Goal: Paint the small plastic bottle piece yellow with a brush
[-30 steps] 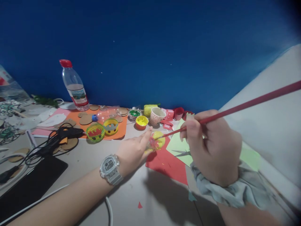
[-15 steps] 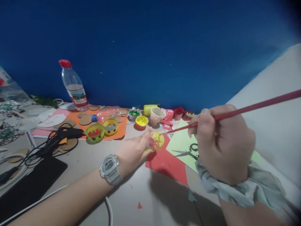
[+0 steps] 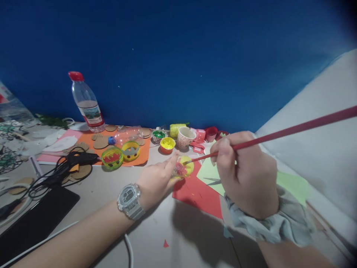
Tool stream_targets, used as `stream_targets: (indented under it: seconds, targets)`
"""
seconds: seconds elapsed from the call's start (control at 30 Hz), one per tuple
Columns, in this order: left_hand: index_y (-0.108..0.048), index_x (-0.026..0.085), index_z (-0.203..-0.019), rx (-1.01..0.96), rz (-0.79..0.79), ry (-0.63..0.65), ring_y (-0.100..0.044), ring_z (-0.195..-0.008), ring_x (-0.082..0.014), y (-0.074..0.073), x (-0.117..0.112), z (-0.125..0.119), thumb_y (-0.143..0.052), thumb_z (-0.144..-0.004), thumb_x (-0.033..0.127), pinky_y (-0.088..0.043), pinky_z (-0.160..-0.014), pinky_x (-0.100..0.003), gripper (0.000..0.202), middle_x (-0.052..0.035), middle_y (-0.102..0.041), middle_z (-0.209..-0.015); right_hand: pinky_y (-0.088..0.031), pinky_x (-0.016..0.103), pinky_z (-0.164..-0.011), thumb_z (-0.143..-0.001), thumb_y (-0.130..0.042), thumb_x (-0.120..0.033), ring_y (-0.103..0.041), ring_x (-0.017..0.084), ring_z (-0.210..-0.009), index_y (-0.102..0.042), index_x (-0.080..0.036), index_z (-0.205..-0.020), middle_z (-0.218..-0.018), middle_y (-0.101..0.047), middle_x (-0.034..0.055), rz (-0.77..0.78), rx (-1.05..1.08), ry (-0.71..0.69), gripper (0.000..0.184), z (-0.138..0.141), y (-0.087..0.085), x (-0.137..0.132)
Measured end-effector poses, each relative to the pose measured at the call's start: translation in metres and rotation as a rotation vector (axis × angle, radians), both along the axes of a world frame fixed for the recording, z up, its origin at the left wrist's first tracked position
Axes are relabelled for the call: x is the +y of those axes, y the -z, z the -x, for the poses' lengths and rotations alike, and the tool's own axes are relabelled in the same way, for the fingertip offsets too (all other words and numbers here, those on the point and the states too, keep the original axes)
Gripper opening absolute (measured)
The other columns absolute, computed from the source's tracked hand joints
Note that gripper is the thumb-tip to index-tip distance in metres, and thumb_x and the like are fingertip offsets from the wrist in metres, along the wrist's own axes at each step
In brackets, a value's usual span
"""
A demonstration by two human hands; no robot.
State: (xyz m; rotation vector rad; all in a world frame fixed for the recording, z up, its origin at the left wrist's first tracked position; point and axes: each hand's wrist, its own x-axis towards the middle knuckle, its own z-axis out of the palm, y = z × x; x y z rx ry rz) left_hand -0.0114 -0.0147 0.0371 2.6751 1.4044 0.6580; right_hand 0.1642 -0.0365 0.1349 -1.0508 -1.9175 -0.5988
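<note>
My left hand (image 3: 158,176), with a watch on its wrist, is closed around a clear plastic piece (image 3: 190,166) smeared with yellow paint, perhaps the cut end of a bottle. Pinched in my right hand (image 3: 245,171) is a long red paintbrush (image 3: 281,136); its tip touches the yellow area of the plastic piece. Beneath the piece lies red paper (image 3: 198,197). A paper cup of yellow paint (image 3: 167,145) and one of green paint (image 3: 158,136) stand just behind. My right hand partly hides the scissors (image 3: 212,181) on light green paper (image 3: 206,169).
A white patterned cup (image 3: 186,138) stands near the blue wall. Two yellow rings with faces (image 3: 112,158) sit by orange paper (image 3: 143,156), with a water bottle (image 3: 90,108) behind. On the left lie a hot glue gun (image 3: 78,157), tangled cables and a black phone (image 3: 41,219).
My right hand has moved left, carrying the brush tip further left over the plastic piece. My left hand keeps its hold almost in place.
</note>
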Motion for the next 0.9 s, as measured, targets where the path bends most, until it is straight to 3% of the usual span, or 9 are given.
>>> stream_targets:
  seconds: [0.17,0.3,0.4,0.57,0.73,0.9]
  targets:
    - [-0.024,0.016,-0.145,0.008,0.026,-0.032,-0.069,-0.083,-0.0217,-0.004,0.0,0.0,-0.053,-0.089,0.04,-0.049,-0.062,-0.028,0.068,-0.0114,-0.07,-0.108,-0.045,0.024,-0.049,-0.087,-0.045,-0.015,-0.056,0.011,-0.05,-0.05,-0.022,-0.082,-0.065,-0.058,-0.0019,0.034,0.081,-0.017,0.009,0.0,0.0,0.0]
    - [-0.026,0.014,-0.144,0.028,0.053,-0.057,-0.069,-0.081,-0.0219,-0.007,-0.001,0.0,-0.054,-0.088,0.04,-0.048,-0.062,-0.028,0.067,-0.0121,-0.07,-0.108,-0.046,0.026,-0.052,-0.085,-0.046,-0.015,-0.058,0.014,-0.054,-0.05,-0.023,-0.082,-0.067,-0.062,0.0006,0.016,-0.004,-0.018,0.01,0.001,0.001,0.0]
    - [-0.029,0.012,-0.142,0.042,0.099,-0.086,-0.069,-0.076,-0.0229,-0.011,-0.002,0.0,-0.054,-0.087,0.043,-0.047,-0.06,-0.029,0.068,-0.0111,-0.072,-0.096,-0.046,0.026,-0.05,-0.086,-0.046,-0.015,-0.057,0.013,-0.052,-0.05,-0.023,-0.082,-0.066,-0.061,-0.0001,-0.02,0.023,0.023,0.009,0.001,0.001,0.0]
    - [-0.03,0.012,-0.142,0.033,0.148,-0.111,-0.068,-0.071,-0.0239,-0.016,-0.004,0.0,-0.054,-0.087,0.042,-0.045,-0.056,-0.029,0.067,-0.0078,-0.072,-0.083,-0.047,0.025,-0.052,-0.086,-0.046,-0.013,-0.06,0.013,-0.056,-0.049,-0.022,-0.083,-0.068,-0.061,-0.0007,0.017,0.042,-0.065,0.01,0.003,-0.001,-0.001]
    - [-0.027,0.013,-0.143,-0.092,0.212,-0.117,-0.069,-0.077,-0.0264,-0.019,-0.005,-0.001,-0.06,-0.082,0.043,-0.049,-0.06,-0.033,0.075,-0.0086,-0.073,-0.086,-0.045,0.026,-0.05,-0.085,-0.047,-0.013,-0.057,0.013,-0.052,-0.049,-0.024,-0.081,-0.066,-0.058,-0.0016,-0.018,0.107,-0.02,0.012,0.0,-0.001,-0.001]
    - [-0.029,0.017,-0.144,-0.3,0.461,-0.128,-0.07,-0.077,-0.0247,-0.027,-0.004,0.0,-0.066,-0.078,0.038,-0.052,-0.068,-0.035,0.079,-0.0036,-0.073,-0.076,-0.047,0.026,-0.054,-0.086,-0.046,-0.014,-0.059,0.013,-0.058,-0.049,-0.022,-0.082,-0.071,-0.06,-0.0003,0.004,0.149,-0.109,0.009,-0.001,-0.001,-0.003]
